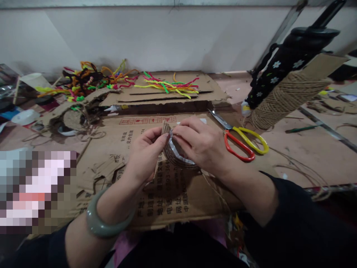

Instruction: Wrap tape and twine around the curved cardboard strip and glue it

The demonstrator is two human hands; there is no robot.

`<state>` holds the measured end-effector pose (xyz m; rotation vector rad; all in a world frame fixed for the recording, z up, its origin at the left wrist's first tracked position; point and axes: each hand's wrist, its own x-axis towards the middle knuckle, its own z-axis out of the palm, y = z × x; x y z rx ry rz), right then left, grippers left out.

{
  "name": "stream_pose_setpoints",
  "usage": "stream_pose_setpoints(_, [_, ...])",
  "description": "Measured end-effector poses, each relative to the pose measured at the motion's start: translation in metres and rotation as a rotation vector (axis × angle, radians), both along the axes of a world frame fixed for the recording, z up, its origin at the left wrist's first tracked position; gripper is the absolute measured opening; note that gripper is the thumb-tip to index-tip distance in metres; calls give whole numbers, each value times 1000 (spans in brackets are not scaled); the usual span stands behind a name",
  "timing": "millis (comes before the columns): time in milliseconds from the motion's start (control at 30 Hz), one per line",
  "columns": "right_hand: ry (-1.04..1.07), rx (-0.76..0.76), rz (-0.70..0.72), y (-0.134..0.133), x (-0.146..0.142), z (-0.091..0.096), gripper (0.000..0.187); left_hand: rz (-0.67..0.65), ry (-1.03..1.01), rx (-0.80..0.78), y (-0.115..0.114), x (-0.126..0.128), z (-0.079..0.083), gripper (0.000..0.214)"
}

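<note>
Twine ring held by both hands over cardboard sheet; wrapping judged incomplete.
The cardboard sheet (206, 203) is overhung by the twine ring (176, 159), whose left rim is gripped between thumb and fingers of the left hand (145, 156). The right hand (200, 143) is set at the inner edge, fingers bent; whether anything is pinched cannot be told. Twine rows are seen outside; a pale inner band is uncovered. Beyond, scissors (228, 127), a twine spool (287, 98) and, farther, pipe cleaners (170, 86) are noted.

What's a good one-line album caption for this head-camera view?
Left hand and right hand meet at a curved, ridged band over printed cardboard, with scissors and a spool of twine nearby.
</note>
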<state>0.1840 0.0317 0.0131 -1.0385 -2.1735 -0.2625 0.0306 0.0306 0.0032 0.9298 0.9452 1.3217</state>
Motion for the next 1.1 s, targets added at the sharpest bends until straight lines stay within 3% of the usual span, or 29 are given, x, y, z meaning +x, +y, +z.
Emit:
stream_pose_setpoints(300, [149,-197,73,2,0,0,22,16,-1,25,1,-1,0,19])
stream_pose_setpoints(433, [280,-190,115,8,2,0,15,8,-6,33,0,-2,-2,18])
stream_pose_setpoints(667, [382,-218,42,15,23,16,9,86,16,120,0,-5,-5,9])
stream_pose_setpoints(800, [523,-462,63,22,33,21,6,32,-15,79,0,-4,-3,16])
stream_pose_setpoints(967, [631,-896,360,20,17,11,17,-50,-5,65,-1,-3,1,28])
stream_pose_setpoints(1100, [698,-1023,448,17,7,6,24,-64,12,92,-2,-4,2,28])
